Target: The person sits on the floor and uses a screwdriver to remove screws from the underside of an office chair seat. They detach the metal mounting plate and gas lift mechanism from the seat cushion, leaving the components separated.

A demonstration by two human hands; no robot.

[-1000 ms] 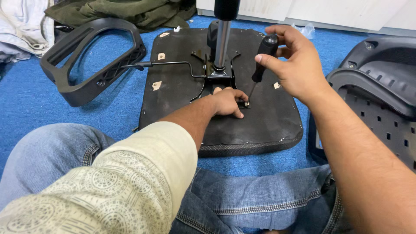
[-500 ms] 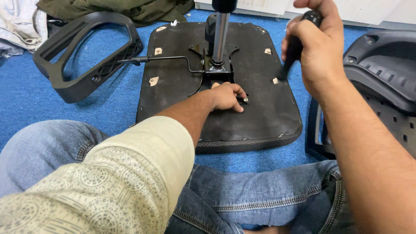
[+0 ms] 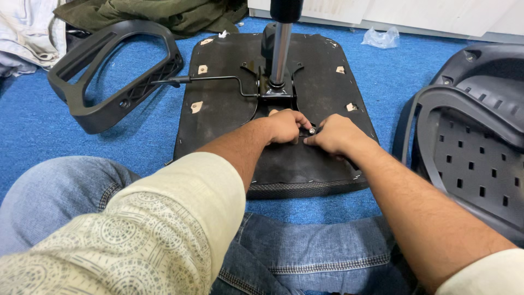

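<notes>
denim-clad legs [image 3: 327, 257] lie nearest. beyond them the left hand [image 3: 285, 127] presses on the upturned seat base [image 3: 229, 109] (on blue carpet), while the right hand [image 3: 334, 135] pinches the small bolt [image 3: 311, 130] between both hands; behind, the chrome column [image 3: 280, 52].

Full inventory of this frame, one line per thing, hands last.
seat base: 1, black, upside down on the carpet, centre
metal post: 1, silver, upright from the seat base
lever: 1, black, left of the post
screw: 1, silver, between both hands
armrest: 1, black, left
chair back: 1, black, right
clothes: pile, green and white, top left
plastic bag: 1, clear, top
carpet: blue
left hand: at the screw
right hand: fingertips at the screw
</notes>
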